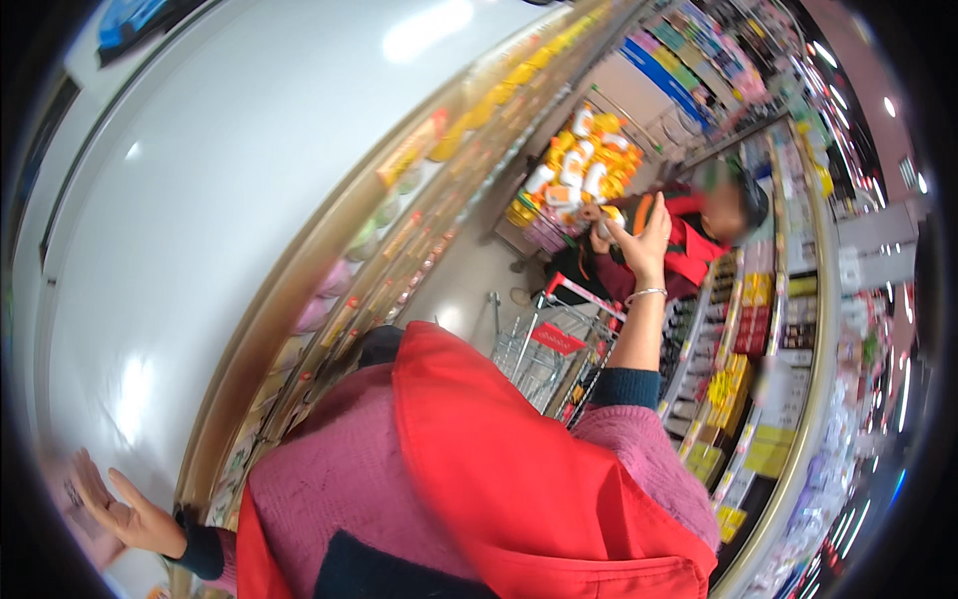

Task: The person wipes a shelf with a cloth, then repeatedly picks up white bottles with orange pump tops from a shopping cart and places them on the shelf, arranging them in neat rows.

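My left hand (pixel 127 517) is at the lower left with its fingers apart and nothing in it. It is near the end of a long, glossy white surface (pixel 172 247), and a blurred pinkish thing (pixel 90 535) lies beside it. I cannot tell whether the hand touches either. My right hand (pixel 645 243), with a bracelet at the wrist, is raised on the right side, thumb spread and palm empty. Behind it in the view, a co-worker in a red vest (pixel 692 251) holds a white and yellow bottle (pixel 612 219).
A metal shopping cart (pixel 535 359) with a red handle stands in the aisle. Beyond it is a bin heaped with white and yellow bottles (pixel 576 165). Shelves of boxed goods (pixel 752 314) line the right. Lower shelves (pixel 389 262) with packaged goods run along the white surface.
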Available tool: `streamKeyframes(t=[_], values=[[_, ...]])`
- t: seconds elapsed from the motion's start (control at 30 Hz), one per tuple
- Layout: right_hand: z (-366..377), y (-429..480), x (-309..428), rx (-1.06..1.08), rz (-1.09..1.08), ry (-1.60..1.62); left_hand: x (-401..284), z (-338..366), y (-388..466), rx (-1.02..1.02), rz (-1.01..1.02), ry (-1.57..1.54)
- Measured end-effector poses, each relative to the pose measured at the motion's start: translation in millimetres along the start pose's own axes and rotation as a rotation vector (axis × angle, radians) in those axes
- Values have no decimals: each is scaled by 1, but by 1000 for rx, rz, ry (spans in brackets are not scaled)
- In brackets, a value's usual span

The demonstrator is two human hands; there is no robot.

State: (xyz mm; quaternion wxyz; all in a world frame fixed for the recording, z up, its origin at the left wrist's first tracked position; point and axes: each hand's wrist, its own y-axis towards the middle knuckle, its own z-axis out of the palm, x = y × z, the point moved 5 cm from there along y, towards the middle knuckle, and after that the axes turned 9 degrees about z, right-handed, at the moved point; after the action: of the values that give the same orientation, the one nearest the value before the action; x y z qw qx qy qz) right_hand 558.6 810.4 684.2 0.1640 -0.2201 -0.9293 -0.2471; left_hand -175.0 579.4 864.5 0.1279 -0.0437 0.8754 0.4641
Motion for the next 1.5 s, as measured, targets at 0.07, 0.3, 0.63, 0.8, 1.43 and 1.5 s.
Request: streamKeyframes(t=[0.07,0.3,0.63,0.8,1.43,1.5], values=[[2,-15,-38,-29,132,52,3,8,3,68,-5,-2],[52,-62,-102,62,429,77,6,16,4,172,-53,-25],[53,17,-117,-220,130,346,7,15,-4,176,-84,-86],[57,44,-132,109,228,481,1,17,-5,172,-66,-75],[-145,27,220,4,-408,811,-46,13,17,82,39,-143],[-164,22,293,312,-629,1320,-51,8,10,45,91,-133]])
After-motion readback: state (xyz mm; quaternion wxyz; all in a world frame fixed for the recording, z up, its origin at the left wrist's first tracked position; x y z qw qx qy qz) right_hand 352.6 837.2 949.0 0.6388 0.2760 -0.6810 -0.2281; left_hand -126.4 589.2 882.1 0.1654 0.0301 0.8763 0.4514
